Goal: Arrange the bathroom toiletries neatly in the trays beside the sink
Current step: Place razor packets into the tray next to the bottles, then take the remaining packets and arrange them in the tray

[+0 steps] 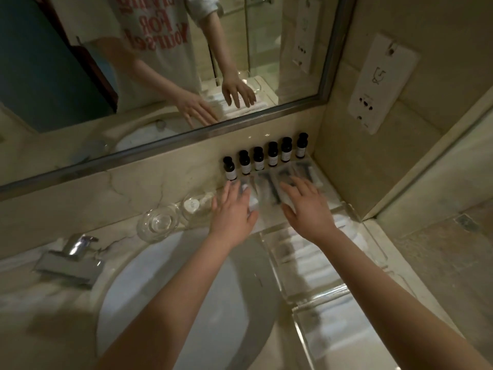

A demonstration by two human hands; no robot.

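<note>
Several small dark bottles (258, 158) with black caps stand in a row against the wall under the mirror. In front of them lie clear wrapped packets (269, 182) on a transparent tray (344, 209). My left hand (233, 209) rests flat on the packets at the row's left end, fingers spread. My right hand (304, 201) lies flat on the packets to the right, fingers apart. Neither hand grips anything that I can see. Closer to me, two more clear trays (282, 260) hold rolled white towels (301, 252).
A white sink basin (170, 276) lies below my arms, with a chrome tap (72, 255) at its left. Two glass dishes (157, 222) sit on the marble counter left of the bottles. A wall socket panel (378, 84) is on the right wall.
</note>
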